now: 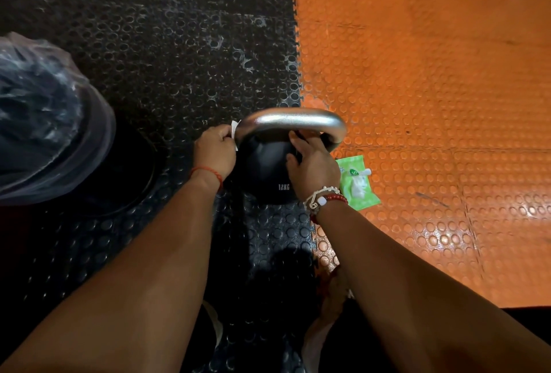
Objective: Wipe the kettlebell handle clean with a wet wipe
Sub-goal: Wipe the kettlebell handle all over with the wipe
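Observation:
A black kettlebell (pixel 268 170) marked 12KG stands on the floor at the seam of the black and orange mats. Its steel handle (pixel 293 120) arches over the top. My left hand (pixel 214 152) pinches a white wet wipe (pixel 234 134) against the handle's left leg. My right hand (pixel 313 164) rests on the kettlebell's body just under the handle's right side, fingers spread and loosely bent on it.
A green pack of wet wipes (pixel 359 183) lies on the orange studded mat (pixel 432 104) just right of the kettlebell, a wipe poking out. A bin lined with a clear plastic bag (pixel 44 122) stands at the left on the black mat (pixel 167 53).

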{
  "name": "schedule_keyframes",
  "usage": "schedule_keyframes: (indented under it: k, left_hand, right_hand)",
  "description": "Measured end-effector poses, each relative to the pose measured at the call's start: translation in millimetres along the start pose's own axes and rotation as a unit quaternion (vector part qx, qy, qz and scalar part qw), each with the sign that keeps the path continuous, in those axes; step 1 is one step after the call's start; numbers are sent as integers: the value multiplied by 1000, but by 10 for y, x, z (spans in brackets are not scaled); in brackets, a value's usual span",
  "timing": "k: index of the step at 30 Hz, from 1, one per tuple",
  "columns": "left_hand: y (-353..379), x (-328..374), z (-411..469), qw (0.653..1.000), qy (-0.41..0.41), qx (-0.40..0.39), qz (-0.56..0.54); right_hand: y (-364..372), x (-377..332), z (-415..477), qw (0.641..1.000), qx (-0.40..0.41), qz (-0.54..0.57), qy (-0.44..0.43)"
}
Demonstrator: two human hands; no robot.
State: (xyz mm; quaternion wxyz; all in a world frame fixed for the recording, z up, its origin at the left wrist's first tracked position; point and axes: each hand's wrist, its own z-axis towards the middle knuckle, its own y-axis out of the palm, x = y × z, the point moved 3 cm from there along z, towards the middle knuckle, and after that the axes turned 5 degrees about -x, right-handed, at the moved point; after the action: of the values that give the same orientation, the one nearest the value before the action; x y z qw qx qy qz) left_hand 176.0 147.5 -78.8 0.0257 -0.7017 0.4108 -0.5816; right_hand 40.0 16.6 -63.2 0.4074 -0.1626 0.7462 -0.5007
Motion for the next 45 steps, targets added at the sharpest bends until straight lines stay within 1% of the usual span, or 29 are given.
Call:
schedule_keyframes:
  k: [2,5,9,13,14,17,18,22,26,31,36,41,45]
  left_hand:
    - [-17,14,-25,999,12,7,-43]
    - [15,-64,-91,994,13,43,-101]
    - [126,-240,-55,992,-50,3,-114]
    - [132,-213,-103,991,-13,49,-124]
    - [150,-225,-113,991,-14,48,-125]
    - [197,-269,-86,986,-66,10,-154]
    - [198,-264,-81,984,-75,10,-162]
    - [208,-238,-154,984,-49,52,-162]
    - [257,-329,-138,981,-92,11,-168]
    - [299,-346,-180,974,-86,56,-202]
    - [306,-331,-92,957,-137,7,-254]
    - [349,-225,-276,949,-113,75,-286]
    - [355,-201,-229,942,-139,73,-295]
  right_hand:
    - [-4,4,6,1000,-1,-4,4]
    - [12,6,2,1000,4,-4,6]
    - [26,11,0,1000,7,1,11]
    - [30,19,-1,1000,17,-1,6]
    - [35,22,-2,1000,17,1,6]
    - [43,25,0,1000,18,4,8]
    - [45,26,1,1000,19,2,8]
    - [54,38,4,1000,24,7,4]
    - [63,45,10,1000,20,8,6]
    - [61,48,8,1000,22,6,4]
    - [54,47,18,1000,16,7,8]
    - [69,52,5,1000,22,3,8]
    - [60,47,18,1000,17,1,9]
